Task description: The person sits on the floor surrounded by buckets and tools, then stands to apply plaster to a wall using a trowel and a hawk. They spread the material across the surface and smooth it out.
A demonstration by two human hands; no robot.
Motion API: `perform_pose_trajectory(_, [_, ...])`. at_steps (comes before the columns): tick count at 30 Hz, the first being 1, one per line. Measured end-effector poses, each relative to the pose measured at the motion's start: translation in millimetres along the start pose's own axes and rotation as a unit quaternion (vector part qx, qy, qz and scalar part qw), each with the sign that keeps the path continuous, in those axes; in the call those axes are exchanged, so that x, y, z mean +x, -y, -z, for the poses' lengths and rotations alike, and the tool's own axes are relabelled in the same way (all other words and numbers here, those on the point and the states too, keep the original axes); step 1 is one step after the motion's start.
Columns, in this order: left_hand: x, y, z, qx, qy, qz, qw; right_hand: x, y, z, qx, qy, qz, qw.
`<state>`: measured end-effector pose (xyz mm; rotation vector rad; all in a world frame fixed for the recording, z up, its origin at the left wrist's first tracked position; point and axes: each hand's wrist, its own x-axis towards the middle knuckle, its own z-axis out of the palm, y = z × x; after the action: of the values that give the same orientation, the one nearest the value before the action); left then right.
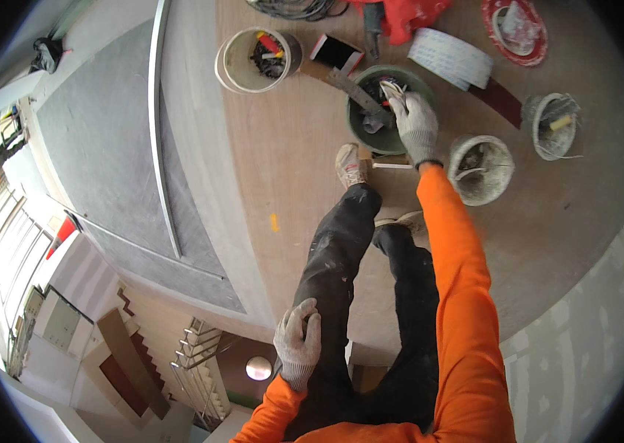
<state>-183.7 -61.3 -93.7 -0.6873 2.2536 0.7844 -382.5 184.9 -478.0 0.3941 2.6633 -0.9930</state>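
While the person stood on a plywood floor [282,148] looking down at their own dark trousers, the left hand [298,341], in a grey knit glove, rested against the left thigh with its fingers curled loosely together and nothing in them. Up and to the left on the boards stood a white bucket [232,68] with small tools and scraps inside, and just right of it lay a small black and white box [336,53]. Further right sat the green bucket [362,131], just ahead of the person's shoes, with a metal trowel [356,91] leaning over its near rim. The right hand [414,124], also gloved, on an orange sleeve, reached down into that bucket with its fingers bent onto the clutter inside; whether they were clamped on any one item could not be told. Behind the bucket lay a roll of white mesh tape [451,57]. To the right stood two grey, plaster-caked buckets [480,170], one near the wrist, the other [553,122] further off
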Motion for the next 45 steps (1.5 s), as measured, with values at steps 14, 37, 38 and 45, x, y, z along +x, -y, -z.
perform_pose_trajectory(14, [-111.0,-123.7,9.1,-0.226,0.114,-0.108,0.961,-282.8,154.3,340.4,0.367,0.039,-0.171,0.913])
perform_pose_trajectory(37, [-441.9,-313.6,81.6,-0.361,0.284,-0.298,0.837,-602.7,310.5,703.5,0.471,-0.086,0.005,0.878])
perform_pose_trajectory(38, [-459.5,-317.8,77.8,-0.373,0.286,-0.286,0.835,-613.2,306.5,711.3,0.468,-0.108,0.005,0.877])
perform_pose_trajectory(45, [-514.1,-306.3,48.7,-0.358,0.405,-0.300,0.786,-665.9,270.7,724.2,0.445,-0.205,-0.079,0.868])
